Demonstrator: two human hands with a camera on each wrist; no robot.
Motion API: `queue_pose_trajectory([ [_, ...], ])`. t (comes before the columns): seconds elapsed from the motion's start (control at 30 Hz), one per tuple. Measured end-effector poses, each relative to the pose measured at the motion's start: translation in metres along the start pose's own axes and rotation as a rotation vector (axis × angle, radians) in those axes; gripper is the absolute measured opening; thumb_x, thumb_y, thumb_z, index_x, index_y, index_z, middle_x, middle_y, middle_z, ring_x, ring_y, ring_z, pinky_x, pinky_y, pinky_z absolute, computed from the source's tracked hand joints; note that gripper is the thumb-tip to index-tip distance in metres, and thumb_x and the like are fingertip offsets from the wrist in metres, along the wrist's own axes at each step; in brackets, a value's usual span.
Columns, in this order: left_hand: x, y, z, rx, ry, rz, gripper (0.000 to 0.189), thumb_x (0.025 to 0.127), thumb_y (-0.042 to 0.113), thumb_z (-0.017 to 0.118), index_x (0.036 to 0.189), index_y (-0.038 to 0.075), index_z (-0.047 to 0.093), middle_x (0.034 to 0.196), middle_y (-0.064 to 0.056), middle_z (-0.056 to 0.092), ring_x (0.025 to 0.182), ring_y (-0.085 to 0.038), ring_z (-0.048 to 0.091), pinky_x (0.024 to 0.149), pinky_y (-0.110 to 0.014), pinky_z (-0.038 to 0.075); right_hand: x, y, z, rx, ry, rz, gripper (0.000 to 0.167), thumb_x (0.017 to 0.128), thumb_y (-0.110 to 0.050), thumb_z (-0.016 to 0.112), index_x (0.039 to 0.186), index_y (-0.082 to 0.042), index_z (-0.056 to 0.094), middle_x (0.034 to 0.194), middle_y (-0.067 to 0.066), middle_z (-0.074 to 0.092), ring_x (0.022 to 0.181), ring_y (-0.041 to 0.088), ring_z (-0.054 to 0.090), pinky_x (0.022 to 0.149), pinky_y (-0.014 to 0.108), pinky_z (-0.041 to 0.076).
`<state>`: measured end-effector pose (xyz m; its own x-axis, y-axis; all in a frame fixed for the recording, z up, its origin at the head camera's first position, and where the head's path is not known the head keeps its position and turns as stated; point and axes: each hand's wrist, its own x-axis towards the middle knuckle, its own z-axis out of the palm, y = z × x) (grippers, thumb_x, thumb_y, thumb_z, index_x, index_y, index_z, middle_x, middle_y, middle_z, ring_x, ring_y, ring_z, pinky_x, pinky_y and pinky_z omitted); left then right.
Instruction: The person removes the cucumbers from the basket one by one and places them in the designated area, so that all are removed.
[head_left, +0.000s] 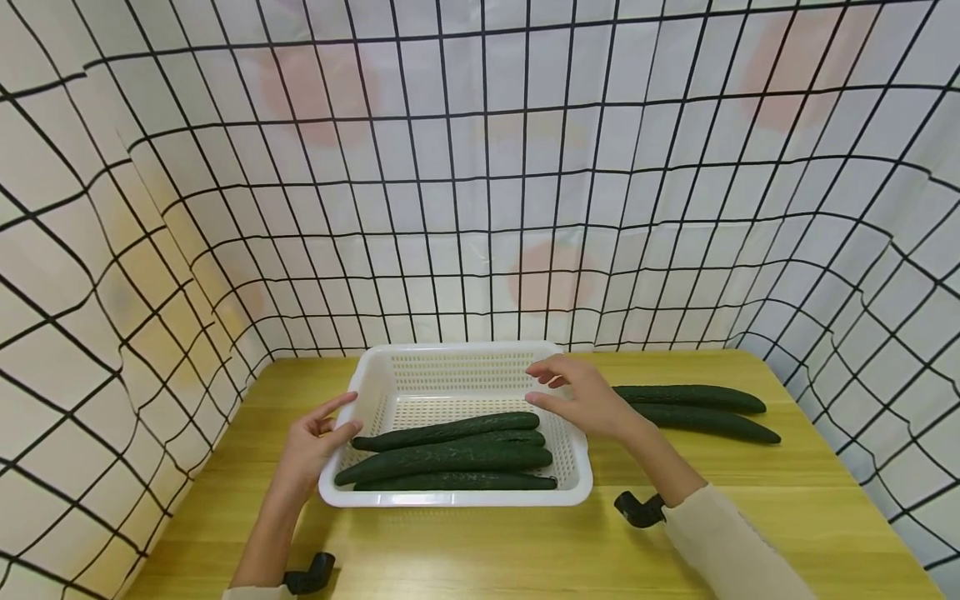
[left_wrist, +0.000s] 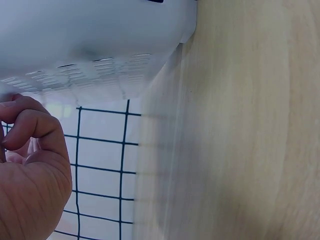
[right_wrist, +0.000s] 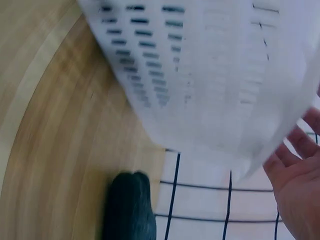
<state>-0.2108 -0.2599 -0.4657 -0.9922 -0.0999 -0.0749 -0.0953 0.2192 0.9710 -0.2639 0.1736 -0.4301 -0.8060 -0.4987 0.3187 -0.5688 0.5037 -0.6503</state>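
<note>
A white plastic basket (head_left: pixel 456 498) with slotted walls stands on the table. Several long dark green cucumbers (head_left: pixel 450 457) lie side by side in its near half. At the basket's left rim, my left hand (head_left: pixel 311 442) holds the edge, thumb over the rim and the other fingers bent against the outside; the left wrist view shows those bent fingers. Over the right rim is my right hand (head_left: pixel 581 396), its fingers loosely bent, with nothing between thumb and fingers. The right wrist view shows its fingers (right_wrist: pixel 302 142) close to the rim; contact is unclear.
Two more cucumbers (head_left: pixel 697 410) lie on the wooden table (head_left: pixel 480 554) to the right, partly behind my right hand. A black wire grid (head_left: pixel 487 179) with white patterned sheeting encloses the back and sides. Black wrist mounts (head_left: pixel 639 508) sit at both sleeves.
</note>
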Motion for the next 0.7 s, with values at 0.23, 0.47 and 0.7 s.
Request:
queue_pose_trajectory([
  [0.23, 0.000, 0.001, 0.000, -0.007, -0.002, 0.005, 0.058, 0.093, 0.019, 0.078, 0.148, 0.014, 0.058, 0.079, 0.001, 0.064, 0.066, -0.014, 0.062, 0.059, -0.030, 0.058, 0.014, -0.014, 0.014, 0.057, -0.093, 0.049, 0.048, 0.098, -0.035, 0.071, 0.139, -0.011, 0.060, 0.133, 0.007, 0.063, 0.118, 0.033, 0.063, 0.103, 0.048, 0.053],
  [0.47, -0.001, -0.001, 0.001, -0.009, 0.002, 0.012, 0.058, 0.093, 0.018, 0.078, 0.147, 0.012, 0.058, 0.078, 0.001, 0.064, 0.065, -0.013, 0.063, 0.058, -0.030, 0.058, 0.027, -0.018, 0.025, 0.040, -0.174, 0.066, 0.053, 0.100, -0.037, 0.068, 0.144, -0.010, 0.055, 0.139, 0.009, 0.061, 0.122, 0.030, 0.061, 0.104, 0.049, 0.052],
  [0.7, 0.000, -0.002, 0.001, -0.006, 0.010, 0.018, 0.057, 0.093, 0.018, 0.078, 0.147, 0.012, 0.058, 0.078, 0.002, 0.065, 0.066, -0.013, 0.063, 0.059, -0.030, 0.059, 0.039, -0.020, 0.036, 0.052, -0.239, 0.068, 0.056, 0.101, -0.036, 0.068, 0.144, -0.005, 0.054, 0.140, 0.011, 0.060, 0.123, 0.035, 0.061, 0.103, 0.048, 0.053],
])
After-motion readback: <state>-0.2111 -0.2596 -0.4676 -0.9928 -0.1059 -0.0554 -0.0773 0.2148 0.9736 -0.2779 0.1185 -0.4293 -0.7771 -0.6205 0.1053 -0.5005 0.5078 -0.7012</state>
